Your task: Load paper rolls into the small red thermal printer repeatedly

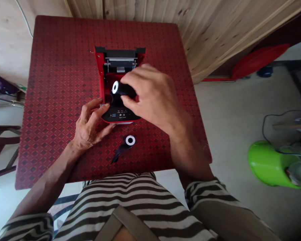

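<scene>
A small red-and-black printer [121, 113] stands on the table with its lid [121, 53] swung up and back. Between the fingers and thumb of my right hand [153, 97] is a black ribbon roll [124, 89] with a white core, held over the printer's open bay; a dark strip hangs below it. My left hand [90, 124] grips the printer's front left corner, fingers on top and thumb along the front edge. Closer to me, another white core [130, 140] with a black ribbon tail [119, 154] rests on the tablecloth. My right hand hides the printer's right side.
The table [62, 67] has a red patterned cover and meets a wooden plank wall [160, 11] at the back. On the floor to the right is a green bucket [268, 164] with a dark cable nearby. A dark wooden chair [5, 144] stands at the left.
</scene>
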A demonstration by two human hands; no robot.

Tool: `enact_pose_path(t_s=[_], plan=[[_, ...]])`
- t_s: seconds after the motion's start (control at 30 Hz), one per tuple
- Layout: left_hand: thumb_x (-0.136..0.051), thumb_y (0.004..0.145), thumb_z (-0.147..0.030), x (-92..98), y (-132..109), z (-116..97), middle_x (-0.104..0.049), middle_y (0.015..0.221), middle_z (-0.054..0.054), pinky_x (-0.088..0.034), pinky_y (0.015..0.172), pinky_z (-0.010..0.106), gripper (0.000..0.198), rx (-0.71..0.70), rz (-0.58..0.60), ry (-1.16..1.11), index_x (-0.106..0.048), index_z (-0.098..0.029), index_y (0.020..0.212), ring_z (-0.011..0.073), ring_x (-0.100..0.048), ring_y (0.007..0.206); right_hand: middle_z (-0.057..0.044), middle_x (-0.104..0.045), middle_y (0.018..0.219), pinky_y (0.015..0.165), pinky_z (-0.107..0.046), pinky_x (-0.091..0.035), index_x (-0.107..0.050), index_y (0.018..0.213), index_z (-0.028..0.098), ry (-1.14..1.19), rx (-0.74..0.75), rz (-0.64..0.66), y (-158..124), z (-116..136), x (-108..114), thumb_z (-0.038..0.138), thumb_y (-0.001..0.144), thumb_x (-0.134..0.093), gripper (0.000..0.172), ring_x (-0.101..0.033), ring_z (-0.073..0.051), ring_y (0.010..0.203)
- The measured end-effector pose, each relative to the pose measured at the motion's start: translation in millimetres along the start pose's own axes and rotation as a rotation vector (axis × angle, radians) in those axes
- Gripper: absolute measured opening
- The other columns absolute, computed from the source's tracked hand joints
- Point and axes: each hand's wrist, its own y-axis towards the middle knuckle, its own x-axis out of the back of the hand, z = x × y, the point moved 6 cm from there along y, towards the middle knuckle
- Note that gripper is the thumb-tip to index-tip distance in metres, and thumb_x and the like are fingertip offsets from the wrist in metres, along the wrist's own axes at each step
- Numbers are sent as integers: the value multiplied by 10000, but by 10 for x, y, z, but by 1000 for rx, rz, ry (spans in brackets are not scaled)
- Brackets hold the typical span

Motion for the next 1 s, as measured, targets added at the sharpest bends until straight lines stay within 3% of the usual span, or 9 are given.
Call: enact_pose_path(t_s=[0.13,0.27,0.37,0.47,0.57,0.77,0.8,0.9,1.0], plan=[[-781,975,-529,1,7,5,-565,1496,134,-663,1082,514,691,11,9,-31,-490,-304,1561,306,-659,1316,-64,-779,1215,965,-436,-631,-685,1175,281,265,-223,-351,-447,-596,119,256,965,-702,213,-742,-265,1096],[-792,975,-487,17,28,-19,-571,1481,148,-681,1061,521,694,14,-11,-68,-487,-314,1573,307,-664,1308,-41,-784,1086,787,-386,-645,-658,1128,278,525,-377,-545,-823,-1218,-307,327,906,-741,242,-759,-235,954],[-778,987,-482,12,34,-20,-573,1474,154,-681,1067,550,676,23,-9,-54,-489,-312,1574,318,-654,1323,-45,-789,1052,773,-371,-648,-664,1090,255,615,-474,-543,-975,-1418,-718,336,868,-737,247,-765,-223,942],[-754,988,-569,10,32,-11,-567,1477,136,-687,1063,561,690,17,-17,-39,-485,-321,1573,325,-650,1325,-46,-802,1054,798,-383,-664,-669,1085,257,608,-544,-501,-1047,-1443,-974,330,845,-719,256,-773,-224,939],[-715,999,-626,9,34,0,-564,1478,119,-685,1072,557,694,12,-21,-30,-475,-329,1579,325,-640,1340,-48,-807,1077,837,-410,-678,-665,1084,266,583,-545,-465,-1064,-1442,-1056,323,857,-707,238,-781,-235,967],[-733,992,-606,16,40,-11,-564,1475,124,-669,1091,534,701,11,-12,-50,-488,-323,1585,313,-630,1350,-127,-792,1252,916,-492,-676,-620,1315,241,515,-540,-444,-1179,-1355,-867,294,822,-814,533,-781,-289,1084],[-745,983,-603,12,38,-7,-564,1475,135,-664,1094,539,710,21,-4,-60,-490,-322,1583,317,-632,1348,-132,-794,1247,899,-491,-674,-630,1308,247,464,-559,-478,-1240,-1292,-776,295,839,-812,506,-780,-290,1072],[-765,965,-604,-1,26,1,-552,1492,151,-646,1115,547,734,33,17,-94,-482,-320,1580,331,-631,1358,-72,-813,1034,804,-452,-658,-712,1090,285,388,-584,-513,-1422,-1004,-560,317,946,-746,152,-766,-249,875],[-762,963,-606,-14,15,17,-528,1520,148,-621,1148,544,747,44,40,-108,-463,-325,1587,337,-614,1386,-13,-797,943,708,-400,-650,-753,1030,301,613,-409,-240,-1460,-599,-670,329,926,-816,125,-722,-197,705]])
